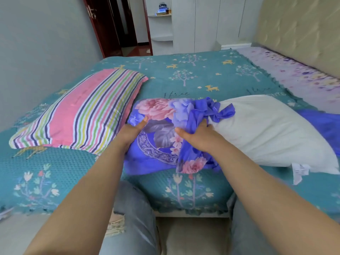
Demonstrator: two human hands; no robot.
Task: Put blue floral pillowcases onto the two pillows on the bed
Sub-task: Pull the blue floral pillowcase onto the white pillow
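While both arms reach out over the near edge of the bed [184,74], the blue floral pillowcase [158,126] sits bunched right in the middle, pulled partway over one end of the white pillow [266,133]. Left hand [131,130] grips the left side of the pillowcase, thumb on top near a pink rose print, the other fingers tucked under the cloth and out of sight. Right hand [196,137] clutches the gathered open edge of the pillowcase where it meets the bare pillow, fingers curled into the crumpled blue fabric. Most of the white pillow lies uncovered, stretching off to the right with its label [299,171] hanging over the near edge of the bed. Beyond it, at the far right, another patch of blue cloth [323,126] peeks out from behind the pillow; what it is cannot be told for certain. Over on the left, the striped pillow [81,111], pink with coloured bands, lies at an angle on the teal bedspread, its near corner just beside the left hand. A person's knees in pale jeans [136,208] press up against the bed. Farther back stand a white wardrobe [202,23] and a dark red door [103,24].
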